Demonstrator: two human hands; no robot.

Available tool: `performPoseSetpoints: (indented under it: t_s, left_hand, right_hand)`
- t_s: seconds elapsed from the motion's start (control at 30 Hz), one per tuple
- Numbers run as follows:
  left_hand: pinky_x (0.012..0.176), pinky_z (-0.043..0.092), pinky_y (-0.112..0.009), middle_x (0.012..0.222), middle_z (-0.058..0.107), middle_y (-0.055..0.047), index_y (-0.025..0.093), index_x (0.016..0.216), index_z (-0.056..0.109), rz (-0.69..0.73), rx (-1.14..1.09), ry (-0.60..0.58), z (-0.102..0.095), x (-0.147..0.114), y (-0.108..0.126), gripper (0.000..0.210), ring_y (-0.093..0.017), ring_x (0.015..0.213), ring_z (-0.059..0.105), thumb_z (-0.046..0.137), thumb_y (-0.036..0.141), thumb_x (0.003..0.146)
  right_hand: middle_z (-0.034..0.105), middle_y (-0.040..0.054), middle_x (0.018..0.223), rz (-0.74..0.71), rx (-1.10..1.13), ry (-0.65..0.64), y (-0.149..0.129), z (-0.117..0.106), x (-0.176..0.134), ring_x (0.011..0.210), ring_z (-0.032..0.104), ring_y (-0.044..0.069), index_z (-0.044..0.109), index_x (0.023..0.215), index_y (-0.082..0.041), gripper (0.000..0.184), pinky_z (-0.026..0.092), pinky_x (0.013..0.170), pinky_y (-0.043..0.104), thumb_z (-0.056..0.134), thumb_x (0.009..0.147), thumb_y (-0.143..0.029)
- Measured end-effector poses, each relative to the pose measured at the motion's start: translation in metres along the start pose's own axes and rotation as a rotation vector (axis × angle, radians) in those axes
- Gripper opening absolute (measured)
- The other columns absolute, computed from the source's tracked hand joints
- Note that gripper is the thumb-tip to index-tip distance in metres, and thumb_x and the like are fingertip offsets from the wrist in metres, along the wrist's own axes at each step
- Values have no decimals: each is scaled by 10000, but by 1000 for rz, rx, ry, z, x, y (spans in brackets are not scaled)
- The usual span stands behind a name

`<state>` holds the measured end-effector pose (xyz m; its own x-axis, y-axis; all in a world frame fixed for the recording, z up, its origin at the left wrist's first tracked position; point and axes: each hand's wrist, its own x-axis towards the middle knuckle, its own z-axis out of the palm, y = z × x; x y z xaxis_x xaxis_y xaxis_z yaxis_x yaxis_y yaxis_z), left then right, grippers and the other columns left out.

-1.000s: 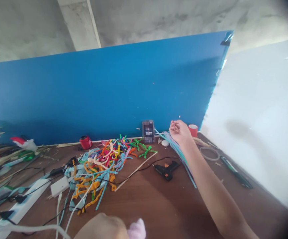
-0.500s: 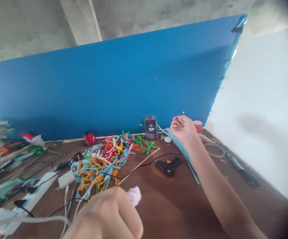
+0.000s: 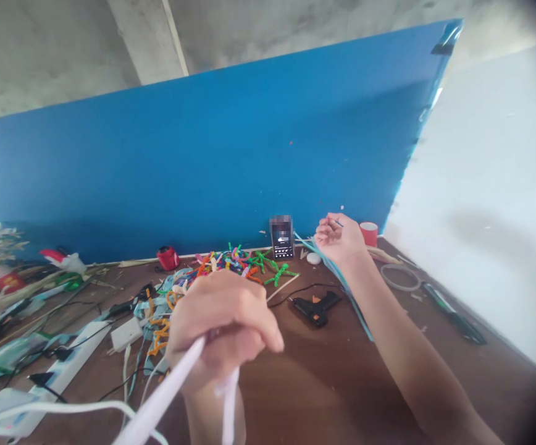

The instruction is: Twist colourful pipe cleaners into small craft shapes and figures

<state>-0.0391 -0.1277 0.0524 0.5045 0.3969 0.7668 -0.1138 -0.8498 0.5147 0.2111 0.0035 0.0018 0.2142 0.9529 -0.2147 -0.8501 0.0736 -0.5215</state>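
My left hand (image 3: 224, 321) is closed above the front middle of the table. Gripped in it is a pale lilac pipe cleaner (image 3: 166, 395), one length running down to the left and another hanging below the palm. Further back, my right hand (image 3: 339, 240) is raised with its fingers curled in. A thin dark tip shows at those fingers, too small to name. A bundle of light blue pipe cleaners (image 3: 358, 309) lies beneath my right wrist. Behind my left hand, a tangled pile of coloured pipe cleaners (image 3: 159, 337) is partly hidden.
A black glue gun (image 3: 315, 308) lies between my arms. A phone (image 3: 281, 238) leans on the blue partition (image 3: 203, 161). Left are a white power strip (image 3: 59, 377), cables and a charger (image 3: 126, 334). A red tape roll (image 3: 368, 233) and a pen (image 3: 453, 314) are right.
My left hand has risen and turned over, so the lilac strands now show trailing below it. My right hand stays almost where it was.
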Motion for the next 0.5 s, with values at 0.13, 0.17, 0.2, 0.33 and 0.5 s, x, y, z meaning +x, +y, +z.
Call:
performPoseSetpoints:
  t_s: [0.13,0.17,0.2,0.33,0.5]
  left_hand:
    - [417,324,-208,507,554,14,188,827,672,-128,-96,46,-4,11,-11,207,-75,414,453,541,281,957]
    - [415,322,-206,521,559,13,181,830,671,-214,-82,67,-5,12,-14,212,-76,428,454,543,290,960]
    - [414,319,-203,535,563,12,175,835,670,-287,-78,94,-5,14,-17,215,-75,442,456,544,295,961]
    - [401,299,-180,566,554,12,150,887,683,-394,-154,112,-5,19,-31,210,-62,474,459,556,299,963]
    - [367,259,-170,567,544,21,147,902,701,-413,-202,129,-3,25,-35,200,-38,422,410,570,289,956]
  right_hand:
    - [472,-52,598,11,-66,-18,0,1,-1,417,389,35,440,761,-205,145,288,370,167,489,846,-99]
    - [466,-53,604,13,-73,-24,0,0,-1,418,385,33,438,761,-206,145,285,372,167,494,840,-98]
    - [463,-54,610,12,-76,-33,1,0,-1,420,384,31,437,762,-206,143,285,375,167,504,832,-101]
    - [433,-57,619,26,-82,-120,1,-2,-1,440,386,32,426,753,-207,156,293,395,171,539,780,-103]
    - [414,-50,603,82,-37,-216,4,-3,-4,452,351,38,429,737,-205,165,267,411,178,519,695,-73]
